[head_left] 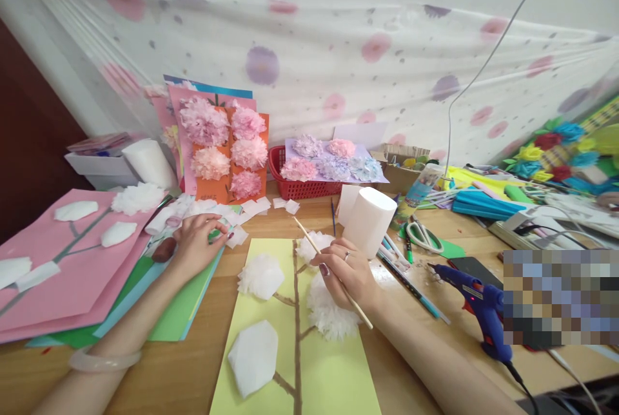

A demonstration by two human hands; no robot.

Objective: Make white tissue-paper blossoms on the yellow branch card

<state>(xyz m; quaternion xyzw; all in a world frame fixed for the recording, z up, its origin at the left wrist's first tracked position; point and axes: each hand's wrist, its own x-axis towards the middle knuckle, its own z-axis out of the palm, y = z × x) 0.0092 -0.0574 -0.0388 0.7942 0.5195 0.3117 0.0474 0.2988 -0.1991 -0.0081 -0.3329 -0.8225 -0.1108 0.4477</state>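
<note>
The right hand (345,272) grips a thin wooden stick (358,311) between thumb and fingers, above the right side of the yellow sheet (336,379), which lies near centre with white paper flowers (262,276) beside its brown stem (297,312). To the left, the left hand (199,241) reaches among white paper squares (255,207); I cannot tell whether its fingertips pinch one.
</note>
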